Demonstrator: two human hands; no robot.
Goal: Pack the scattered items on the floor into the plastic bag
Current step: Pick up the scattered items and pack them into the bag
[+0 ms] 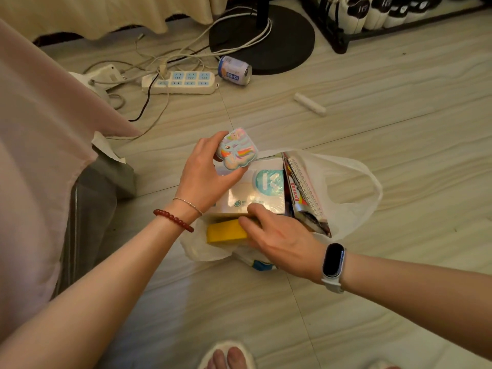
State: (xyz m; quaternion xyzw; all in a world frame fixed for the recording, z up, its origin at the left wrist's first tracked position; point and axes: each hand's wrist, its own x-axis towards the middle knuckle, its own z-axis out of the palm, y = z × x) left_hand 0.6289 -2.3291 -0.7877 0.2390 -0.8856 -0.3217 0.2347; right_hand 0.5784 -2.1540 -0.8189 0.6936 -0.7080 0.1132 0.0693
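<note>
**Crowded bag mouth, open tile to the right**

The mouth of the white plastic bag (354, 182) is nearly filled — a pale box with a teal emblem (255, 190), a yellow rectangular block (223, 231) and upright spiral-bound booklets (306, 193) leave only a slot along the bag's right side. Both hands sit over the mouth: the left hand (202, 179) with a holographic rainbow tin (236, 149), the right hand (277, 235) on the block. Left, pink draped fabric (40, 155) walls off the approach. Beyond lie a blue-and-white power strip (181, 82) with tangled cables, a toppled can (234, 70) and a small white tube (310, 103); bare tile stretches right of the bag.
</note>
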